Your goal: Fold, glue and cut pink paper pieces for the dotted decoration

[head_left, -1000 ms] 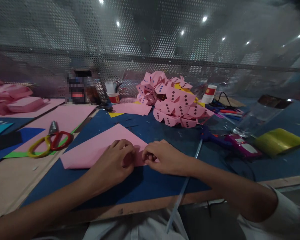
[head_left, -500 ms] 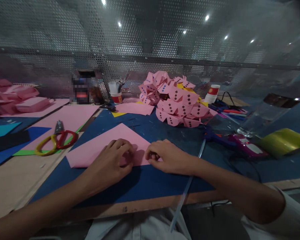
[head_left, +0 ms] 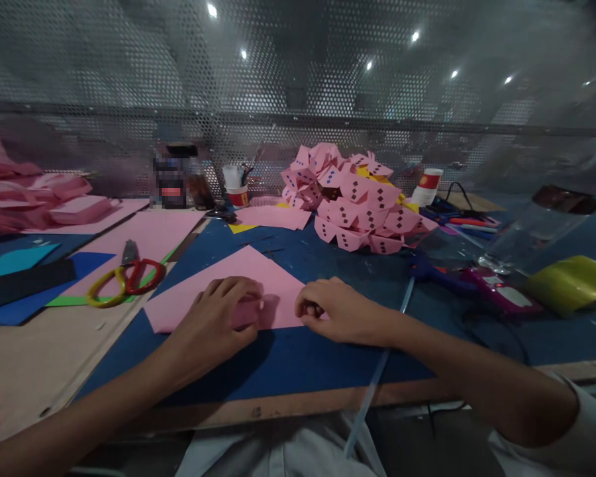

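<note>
A folded sheet of pink paper [head_left: 278,308] lies on the blue mat [head_left: 308,371], its peak pointing away from me and its straight edge toward me. My left hand [head_left: 223,311] rests over the middle of the sheet, fingers curved and the thumb apart from them. At the sheet's right corner, my right hand [head_left: 335,310] is closed, fingertips and thumb curled in on the paper; its grip is partly hidden by the fingers. A pale clear stick [head_left: 377,371] runs under my right forearm and over the table edge.
Scissors [head_left: 129,278] with red and yellow handles lie left on coloured sheets. Behind the mat stands a heap of folded pink paper pieces [head_left: 362,205]. To the right are a blue glue gun [head_left: 442,275], a clear container [head_left: 536,232] and a yellow roll [head_left: 576,285].
My left hand has slid slightly left over the paper, its thumb and fingers spreading a little. My right hand stays at the right corner. The whole view has shifted slightly.
</note>
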`<state>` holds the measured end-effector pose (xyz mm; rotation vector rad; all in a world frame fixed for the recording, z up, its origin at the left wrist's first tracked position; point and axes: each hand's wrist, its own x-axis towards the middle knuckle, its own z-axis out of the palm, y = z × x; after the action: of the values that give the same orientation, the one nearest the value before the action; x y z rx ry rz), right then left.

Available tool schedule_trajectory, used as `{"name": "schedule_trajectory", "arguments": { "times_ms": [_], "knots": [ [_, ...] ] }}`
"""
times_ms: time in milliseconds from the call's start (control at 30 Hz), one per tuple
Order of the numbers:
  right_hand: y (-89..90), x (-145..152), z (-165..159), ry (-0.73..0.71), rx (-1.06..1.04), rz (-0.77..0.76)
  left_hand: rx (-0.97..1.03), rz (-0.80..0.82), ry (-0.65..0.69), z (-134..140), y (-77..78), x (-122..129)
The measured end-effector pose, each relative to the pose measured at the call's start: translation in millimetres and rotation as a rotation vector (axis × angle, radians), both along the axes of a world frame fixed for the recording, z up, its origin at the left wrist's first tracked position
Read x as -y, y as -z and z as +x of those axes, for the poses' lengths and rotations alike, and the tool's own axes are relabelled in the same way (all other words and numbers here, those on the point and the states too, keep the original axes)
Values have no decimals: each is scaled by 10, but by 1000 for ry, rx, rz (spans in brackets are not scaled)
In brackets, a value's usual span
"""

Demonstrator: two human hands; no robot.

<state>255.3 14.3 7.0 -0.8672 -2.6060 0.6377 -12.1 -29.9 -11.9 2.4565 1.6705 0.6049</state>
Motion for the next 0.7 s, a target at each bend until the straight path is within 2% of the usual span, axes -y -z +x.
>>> {"name": "schedule_trajectory", "arguments": {
  "times_ms": [133, 700],
  "knots": [
    [11, -2, -2, 3, -9, -4, -6, 2, -45, -90, 24, 22],
    [50, -22, 3, -9, -27, 1, -55, 40, -85, -553, 88, 127]
  ]
}}
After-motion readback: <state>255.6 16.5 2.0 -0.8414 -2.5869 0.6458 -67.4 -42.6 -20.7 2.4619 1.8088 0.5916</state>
